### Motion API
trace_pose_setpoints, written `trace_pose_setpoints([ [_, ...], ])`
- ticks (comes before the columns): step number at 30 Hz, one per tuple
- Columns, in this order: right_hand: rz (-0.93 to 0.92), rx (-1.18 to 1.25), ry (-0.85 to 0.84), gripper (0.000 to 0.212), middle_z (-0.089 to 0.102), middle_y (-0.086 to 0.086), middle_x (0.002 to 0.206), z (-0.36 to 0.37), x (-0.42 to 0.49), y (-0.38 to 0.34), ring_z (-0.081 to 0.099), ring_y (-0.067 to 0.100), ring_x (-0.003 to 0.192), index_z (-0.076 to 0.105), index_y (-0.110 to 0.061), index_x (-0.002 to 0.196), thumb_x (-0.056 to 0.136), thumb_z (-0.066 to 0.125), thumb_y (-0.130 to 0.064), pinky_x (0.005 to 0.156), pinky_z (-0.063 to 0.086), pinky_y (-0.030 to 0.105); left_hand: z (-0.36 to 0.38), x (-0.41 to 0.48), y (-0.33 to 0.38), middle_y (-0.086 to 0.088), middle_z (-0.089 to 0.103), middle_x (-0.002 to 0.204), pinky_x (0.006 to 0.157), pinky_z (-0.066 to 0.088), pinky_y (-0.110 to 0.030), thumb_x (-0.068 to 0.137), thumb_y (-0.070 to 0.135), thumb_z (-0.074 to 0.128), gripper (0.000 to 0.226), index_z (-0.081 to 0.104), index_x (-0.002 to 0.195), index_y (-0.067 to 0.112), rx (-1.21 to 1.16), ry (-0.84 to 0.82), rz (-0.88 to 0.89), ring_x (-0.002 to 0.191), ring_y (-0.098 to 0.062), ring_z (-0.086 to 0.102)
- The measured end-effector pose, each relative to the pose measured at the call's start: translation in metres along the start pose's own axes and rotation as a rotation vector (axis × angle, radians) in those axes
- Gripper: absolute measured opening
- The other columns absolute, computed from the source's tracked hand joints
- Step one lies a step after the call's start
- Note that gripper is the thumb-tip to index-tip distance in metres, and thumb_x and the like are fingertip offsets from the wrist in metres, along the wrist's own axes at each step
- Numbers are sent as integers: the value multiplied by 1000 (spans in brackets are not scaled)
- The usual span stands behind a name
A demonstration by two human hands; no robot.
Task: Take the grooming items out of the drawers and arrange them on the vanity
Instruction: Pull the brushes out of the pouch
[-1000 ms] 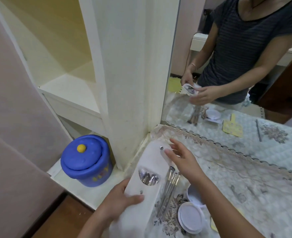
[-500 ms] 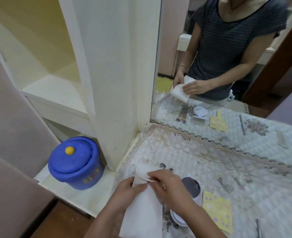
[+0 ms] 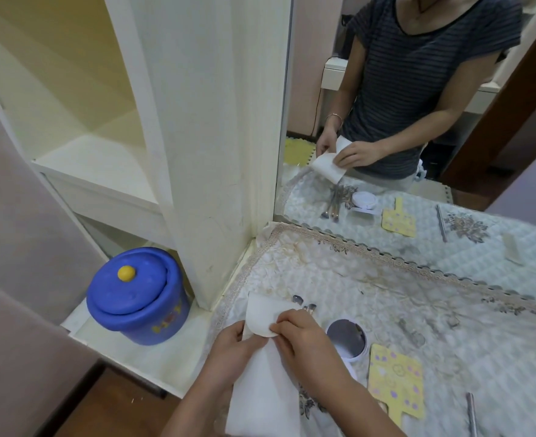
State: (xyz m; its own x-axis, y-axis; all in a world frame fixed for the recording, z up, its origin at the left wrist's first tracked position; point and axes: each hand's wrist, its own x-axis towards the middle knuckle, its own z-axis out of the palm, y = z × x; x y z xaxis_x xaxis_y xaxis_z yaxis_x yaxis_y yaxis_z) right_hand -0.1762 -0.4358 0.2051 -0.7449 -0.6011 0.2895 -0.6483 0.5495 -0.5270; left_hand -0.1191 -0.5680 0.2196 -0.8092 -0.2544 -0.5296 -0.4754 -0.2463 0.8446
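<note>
Flap (image 3: 265,316) now folded, btwn left hand (image 3: 232,350) & right hand (image 3: 304,345).

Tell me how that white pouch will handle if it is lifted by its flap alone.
The white pouch looks soft: its flap curls over under the left hand and right hand, so it would likely hang limp. It seems thin, so probably light. The brushes lie outside it, so little should spill.

White pouch (image 3: 262,320), blue bin (image 3: 137,298) (yellow knob (image 3: 126,273)).
</note>
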Motion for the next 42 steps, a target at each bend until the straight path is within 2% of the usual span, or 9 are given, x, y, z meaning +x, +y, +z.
trace_pose_setpoints([
  [4,-61,-37,-8,19,65,-6,84,0,-4,4,56,10,81,68,-18,85,80,50,-23,72,44,16,2,-2,1,-1,67,64,59,49,-22,80,9,58,16,67,67,13,-58,23,-13,62,-14,63],
  [7,-65,80,-55,27,62,-11,95,-2,-10,2,51,3,93,68,-22,93,85,53,-43,83,41,16,4,0,-2,-4,71,69,71,51,-36,80,19,66,12,71,73,11,-31,68,8,72,-24,66],
  [11,450,579,30,49,35,-24,123,-12,-6,-11,38,-12,115,52,-37,105,63,64,-59,98,34,10,7,2,-2,-10,75,91,84,55,-47,71,35,70,30,70,91,12,-8,77,60,88,-29,70],
  [15,815,1136,-151,46,70,3,107,-20,3,-9,68,22,96,57,-10,111,72,77,-21,90,53,42,7,2,1,-7,74,99,85,54,-49,72,35,69,33,66,100,17,-6,54,94,90,-26,70],
  [23,796,1028,-142,13,76,8,93,-7,5,-15,71,21,88,70,-13,92,81,65,-8,81,56,36,4,2,-9,-8,75,95,83,56,-46,87,15,59,16,68,99,14,-24,93,96,88,-26,71],
  [30,859,767,-105,15,75,2,86,16,14,-18,70,17,82,69,-21,78,70,68,-35,81,55,39,-6,19,-7,-7,73,95,74,56,-37,86,15,60,15,64,100,12,85,175,112,85,-23,70],
  [35,949,915,-144,25,66,4,95,19,17,-8,67,17,88,58,-12,107,82,62,-12,73,54,26,-15,55,0,-2,70,97,86,53,-46,82,25,63,13,64,95,20,328,175,137,92,-22,65],
  [38,945,880,-161,26,60,3,96,14,8,-3,60,8,73,56,-9,110,84,57,-7,54,48,9,-13,74,-5,-4,69,104,87,49,-40,80,21,64,21,65,100,15,484,118,179,98,-24,63],
  [42,974,837,-59,17,57,-1,95,9,-9,10,54,6,79,57,-21,102,87,55,-12,59,42,4,-16,85,-23,-11,64,114,92,47,-42,79,18,60,38,56,116,9,688,170,270,105,-30,58],
])
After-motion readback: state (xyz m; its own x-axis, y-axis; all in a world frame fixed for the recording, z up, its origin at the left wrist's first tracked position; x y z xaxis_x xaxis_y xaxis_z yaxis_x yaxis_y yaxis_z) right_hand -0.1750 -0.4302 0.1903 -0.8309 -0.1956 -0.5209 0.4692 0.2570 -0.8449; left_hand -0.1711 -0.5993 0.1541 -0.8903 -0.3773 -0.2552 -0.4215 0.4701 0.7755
